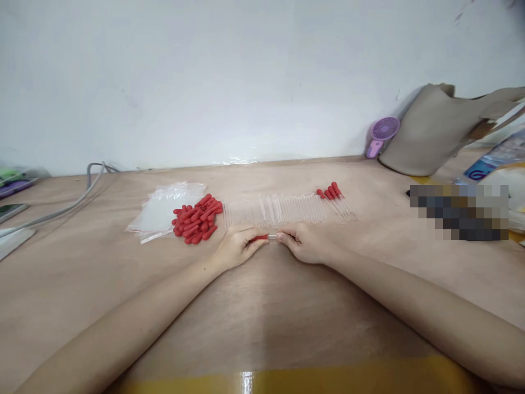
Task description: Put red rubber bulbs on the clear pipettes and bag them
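Note:
My left hand [241, 246] pinches a red rubber dropper bulb [259, 238], its closed end hidden in the fingers. Opposite it, my right hand [301, 242] grips a clear dropper tube [272, 237], whose near end meets the mouth of the bulb. Left of the hands lies a heap of red rubber bulbs [197, 219]. Just beyond my fingers, many clear tubes [274, 209] lie side by side in a row. At the row's right end rest several droppers with red bulbs on their tubes [334, 194].
Clear plastic bags [164, 205] lie behind the red heap. A grey cable [88, 191] runs along the left. At the right stand a purple hand fan [383, 134], a beige bag [430, 126] and a plastic bottle [492, 158]. A blurred dark object [459, 213] lies before them.

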`<state>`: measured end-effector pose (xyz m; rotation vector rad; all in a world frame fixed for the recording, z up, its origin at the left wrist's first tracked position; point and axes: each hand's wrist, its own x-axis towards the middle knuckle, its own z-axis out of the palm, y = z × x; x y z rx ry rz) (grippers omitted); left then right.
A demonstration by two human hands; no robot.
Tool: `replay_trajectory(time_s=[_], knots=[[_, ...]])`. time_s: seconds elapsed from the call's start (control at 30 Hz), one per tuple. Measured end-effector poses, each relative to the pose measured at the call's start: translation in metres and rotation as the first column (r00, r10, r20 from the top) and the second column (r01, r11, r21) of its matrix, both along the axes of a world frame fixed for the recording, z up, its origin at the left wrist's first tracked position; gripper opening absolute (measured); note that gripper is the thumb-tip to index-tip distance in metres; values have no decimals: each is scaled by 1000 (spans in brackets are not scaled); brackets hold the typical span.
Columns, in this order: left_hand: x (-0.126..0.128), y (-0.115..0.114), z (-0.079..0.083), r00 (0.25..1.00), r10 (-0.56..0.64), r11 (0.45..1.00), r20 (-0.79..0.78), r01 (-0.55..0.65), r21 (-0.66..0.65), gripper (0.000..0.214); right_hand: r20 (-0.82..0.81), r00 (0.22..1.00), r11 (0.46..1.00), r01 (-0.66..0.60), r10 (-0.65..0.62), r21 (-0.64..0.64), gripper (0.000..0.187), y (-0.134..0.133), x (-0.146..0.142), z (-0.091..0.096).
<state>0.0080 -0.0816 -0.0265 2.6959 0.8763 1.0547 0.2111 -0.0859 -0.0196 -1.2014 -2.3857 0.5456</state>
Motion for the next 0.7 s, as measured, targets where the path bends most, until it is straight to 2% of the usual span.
replay_trajectory(time_s=[0.13, 0.23, 0.27, 0.33, 0.4, 0.47, 0.5, 0.57, 0.7], knots=[[-1, 3, 0, 999, 29, 999, 32, -28, -32, 14, 97, 995, 996, -21, 12, 91, 25, -2, 0, 13], [-4, 4, 0, 994, 106, 994, 40, -107, 31, 27, 171, 985, 994, -33, 15, 104, 25, -1, 8, 24], [-6, 4, 0, 987, 155, 985, 29, -157, 65, 35, 190, 982, 995, 2, -21, 99, 25, 2, 14, 28], [-11, 5, 0, 966, 259, 959, -13, -255, 119, 43, 215, 958, 980, 166, -187, 110, 25, 11, 29, 33], [-15, 6, -1, 945, 318, 944, -75, -308, 121, 41, 218, 877, 902, 397, -427, 171, 28, 22, 48, 36], [-17, 7, -1, 931, 339, 940, -135, -329, 89, 38, 193, 751, 771, 583, -632, 255, 29, 34, 66, 35], [-17, 8, -2, 925, 346, 938, -158, -339, 71, 38, 193, 699, 720, 628, -688, 295, 32, 39, 73, 34], [-17, 8, -2, 914, 359, 933, -187, -356, 51, 37, 219, 627, 659, 662, -748, 356, 34, 46, 82, 28], [-16, 8, -3, 908, 368, 929, -199, -366, 45, 34, 275, 563, 624, 663, -780, 414, 36, 50, 85, 15]])
